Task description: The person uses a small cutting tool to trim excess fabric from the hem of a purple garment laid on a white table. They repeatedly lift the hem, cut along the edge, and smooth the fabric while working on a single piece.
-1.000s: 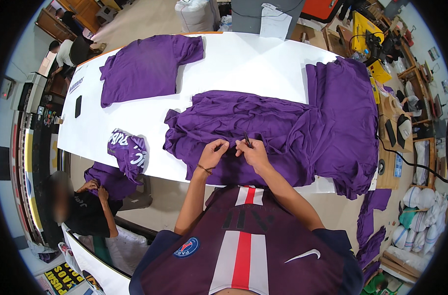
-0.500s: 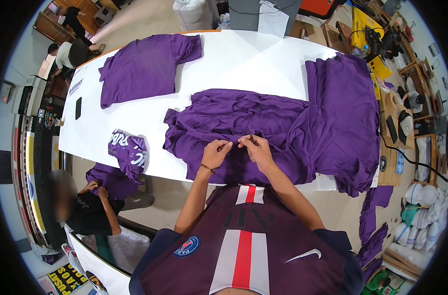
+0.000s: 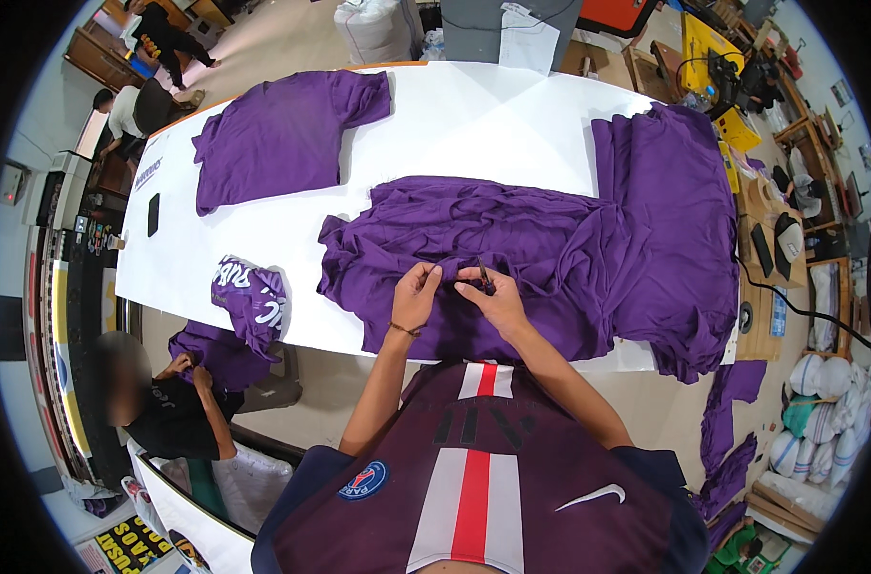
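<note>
A long heap of crumpled purple shirts (image 3: 512,225) lies in front of me along the near edge of the white table. Over it, my left hand (image 3: 415,298) pinches a raised fold of the purple cloth between thumb and fingers. Close beside it on the right, my right hand (image 3: 500,308) is closed around small dark thread snips (image 3: 485,272), their pointed tip facing away from me. The fingers hide most of the snips. A small gap separates the two hands. At the right, a flatter stack of purple shirts (image 3: 672,220) adjoins the heap.
The white table (image 3: 512,120) also carries a spread purple shirt (image 3: 277,139), a black phone (image 3: 153,213) and a bunched printed purple shirt (image 3: 252,298). At left, a seated co-worker (image 3: 182,416) handles purple cloth. Purple scraps (image 3: 727,474) hang or lie beyond the right corner.
My left hand has risen slightly with its pinch of cloth, and my right hand has turned and tilted the snips. At the far left back, a standing person has come further into view.
</note>
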